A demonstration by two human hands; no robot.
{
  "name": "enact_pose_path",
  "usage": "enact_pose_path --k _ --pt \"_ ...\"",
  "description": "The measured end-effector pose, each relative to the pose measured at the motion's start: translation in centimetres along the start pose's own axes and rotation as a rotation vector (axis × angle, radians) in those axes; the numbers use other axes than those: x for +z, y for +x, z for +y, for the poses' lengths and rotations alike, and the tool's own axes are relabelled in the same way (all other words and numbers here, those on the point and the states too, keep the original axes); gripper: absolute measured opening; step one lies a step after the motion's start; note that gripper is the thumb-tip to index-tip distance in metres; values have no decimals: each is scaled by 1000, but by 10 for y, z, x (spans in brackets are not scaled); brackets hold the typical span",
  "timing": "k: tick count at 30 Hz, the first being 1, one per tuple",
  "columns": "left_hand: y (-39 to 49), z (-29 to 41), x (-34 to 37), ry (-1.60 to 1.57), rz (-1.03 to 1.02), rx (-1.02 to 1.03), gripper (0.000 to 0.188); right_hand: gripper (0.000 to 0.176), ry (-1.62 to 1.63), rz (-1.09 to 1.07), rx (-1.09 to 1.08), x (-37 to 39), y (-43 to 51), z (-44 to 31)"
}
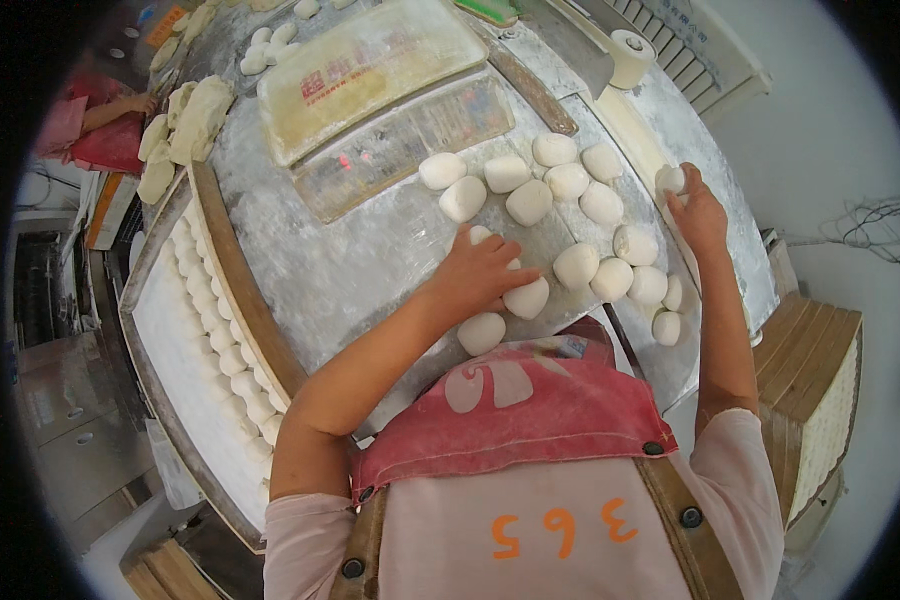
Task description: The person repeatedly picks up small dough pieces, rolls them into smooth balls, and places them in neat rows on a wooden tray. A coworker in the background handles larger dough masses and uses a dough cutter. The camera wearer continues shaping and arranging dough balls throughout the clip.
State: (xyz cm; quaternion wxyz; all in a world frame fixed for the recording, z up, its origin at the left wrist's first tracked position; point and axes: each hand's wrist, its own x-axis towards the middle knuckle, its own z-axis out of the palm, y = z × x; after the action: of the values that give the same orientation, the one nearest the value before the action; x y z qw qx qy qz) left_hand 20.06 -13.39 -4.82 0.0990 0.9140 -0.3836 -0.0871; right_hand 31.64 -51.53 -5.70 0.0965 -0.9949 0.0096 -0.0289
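My left hand (476, 271) reaches over the floured metal worktop, its fingers spread and curled around white dough pieces. One dough piece (526, 298) shows beside its fingertips, and others are partly hidden under the hand. Another dough piece (481, 334) lies close by, near the apron. My right hand (699, 211) is at the narrow pale belt (634, 124) on the right and pinches a small dough piece (671, 178) between thumb and fingers. Between my hands, several rounded dough pieces (568, 181) sit loosely grouped on the worktop (345, 277).
At left stands a wooden-edged tray (229, 277) with rows of dough pieces. A scale with a floured cover (375, 75) and a wooden stick (532, 86) are farther back. Stacked wooden trays (810, 360) stand at right. Another person's arm (116, 112) is near dough lumps (202, 116).
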Motion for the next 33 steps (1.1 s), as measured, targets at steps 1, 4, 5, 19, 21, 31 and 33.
enact_pose_path --k 1,4,5,19,21,31,33 --pt "-2 -5 0 -51 31 -9 72 57 0 8 4 1 2 -1" --pt "-12 -21 2 -237 101 -59 73 52 29 -1 -1 -6 7 -1" --pt "-13 -28 2 -321 113 -94 73 51 59 25 -18 -7 5 -3" --pt "-63 -145 -118 -918 656 -782 52 45 628 -409 -606 45 -107 -238" --pt "-56 -197 -128 -321 760 -415 53 43 579 -284 -617 49 -112 -237" --pt "-29 -206 -116 508 524 -489 63 52 78 366 64 -35 -135 74" --pt "-38 -161 -106 200 348 -252 67 65 54 165 378 -46 -155 99"
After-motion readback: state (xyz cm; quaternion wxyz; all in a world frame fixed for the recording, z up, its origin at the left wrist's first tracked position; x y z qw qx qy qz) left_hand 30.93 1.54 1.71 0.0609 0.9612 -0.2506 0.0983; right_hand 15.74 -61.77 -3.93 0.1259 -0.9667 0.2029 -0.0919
